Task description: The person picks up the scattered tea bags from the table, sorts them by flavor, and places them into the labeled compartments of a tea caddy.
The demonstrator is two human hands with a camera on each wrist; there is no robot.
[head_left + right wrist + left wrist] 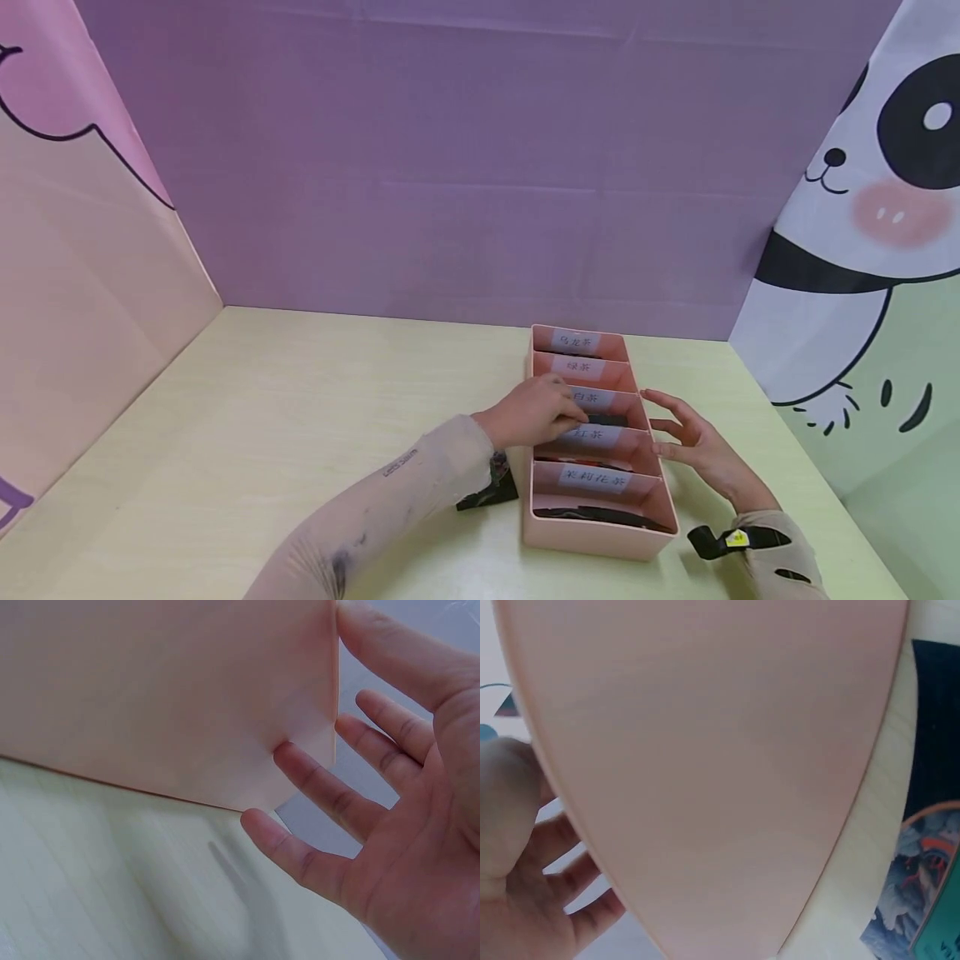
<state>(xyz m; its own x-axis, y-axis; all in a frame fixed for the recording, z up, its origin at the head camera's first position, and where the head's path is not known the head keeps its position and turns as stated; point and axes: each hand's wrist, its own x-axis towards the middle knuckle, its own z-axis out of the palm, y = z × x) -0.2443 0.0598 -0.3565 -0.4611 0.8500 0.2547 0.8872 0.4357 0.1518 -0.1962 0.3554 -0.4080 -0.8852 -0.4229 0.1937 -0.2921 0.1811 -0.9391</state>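
Note:
A long pink divided box (600, 537) stands on the table, each compartment carrying a white label with handwritten Chinese tea names. My left hand (534, 410) reaches over its left wall, fingers bent down by the middle compartment. Beside those fingertips lies a dark packet (606, 420); whether they pinch it cannot be made out. In the left wrist view the box wall (712, 765) hides the fingertips of that hand (532, 900). My right hand (697, 446), fingers spread, rests against the right wall; its fingertips touch the wall in the right wrist view too (405, 802).
A black packet with a printed picture (491, 487) lies on the table left of the box, partly under my left forearm. Other dark packets (600, 517) sit in the box's compartments. A purple wall panel (450, 167) closes the table's back edge.

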